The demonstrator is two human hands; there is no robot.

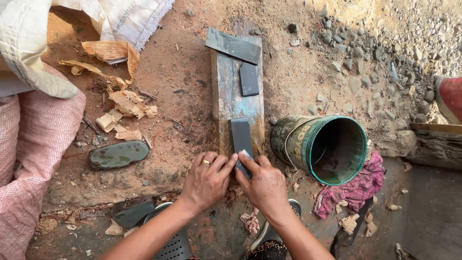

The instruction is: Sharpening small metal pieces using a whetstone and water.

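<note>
Dusty red earth lay around a worn wooden plank (226, 96); the left hand (208, 180) and right hand (263, 185) pressed closed fingers on a small blade (246, 155) against a dark whetstone (240, 137).

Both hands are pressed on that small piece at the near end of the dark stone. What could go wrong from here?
1. The left hand and right hand pinch a small blade with bare fingertips on the dark stone; a slip could likely cut or scrape them.
2. The stone rests on a narrow wooden plank on loose dirt; it may shift under pressure.
3. The green bucket lies tipped close beside the right hand; an elbow or wrist might knock it.
</note>
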